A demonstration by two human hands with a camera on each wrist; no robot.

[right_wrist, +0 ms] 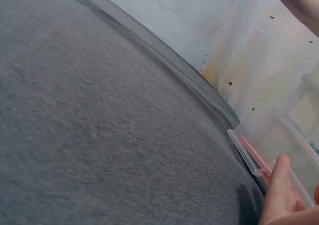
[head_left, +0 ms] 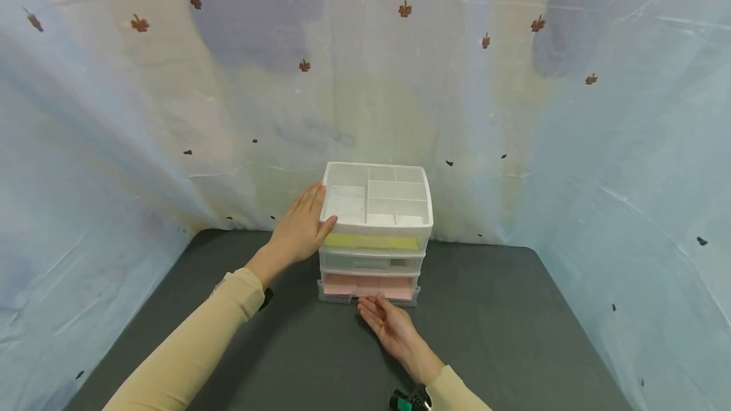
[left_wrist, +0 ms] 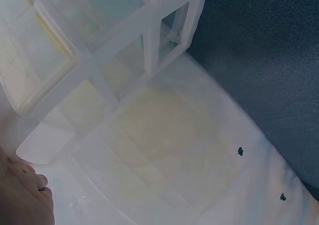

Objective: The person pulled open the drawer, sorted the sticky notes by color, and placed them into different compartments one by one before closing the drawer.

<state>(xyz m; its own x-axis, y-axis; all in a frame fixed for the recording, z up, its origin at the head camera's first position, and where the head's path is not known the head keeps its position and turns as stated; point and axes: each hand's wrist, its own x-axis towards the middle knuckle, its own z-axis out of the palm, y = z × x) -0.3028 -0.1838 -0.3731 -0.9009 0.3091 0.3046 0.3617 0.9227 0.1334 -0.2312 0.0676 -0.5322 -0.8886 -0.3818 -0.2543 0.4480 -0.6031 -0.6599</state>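
Note:
A white plastic drawer organizer (head_left: 398, 229) stands on the dark table, its compartmented tray on top. Against the tray's left side rests my left hand (head_left: 299, 224), fingers extended and thumb by the front corner. The clear bottom drawer (head_left: 333, 298) juts out slightly at the front, with something pink (head_left: 368, 285) inside. Palm turned up, my right hand (head_left: 395, 330) has its fingertips right at that drawer's front edge. In the right wrist view a straight finger (right_wrist: 280, 182) lies along the drawer front. Only part of the left hand (left_wrist: 25, 192) shows in the left wrist view.
Above the bottom drawer are a middle drawer (head_left: 374, 264) and an upper one with something yellow (head_left: 371, 242) in it. A dark grey cloth (head_left: 485, 328) covers the table. Patterned curtains (head_left: 377, 100) hang behind and at both sides.

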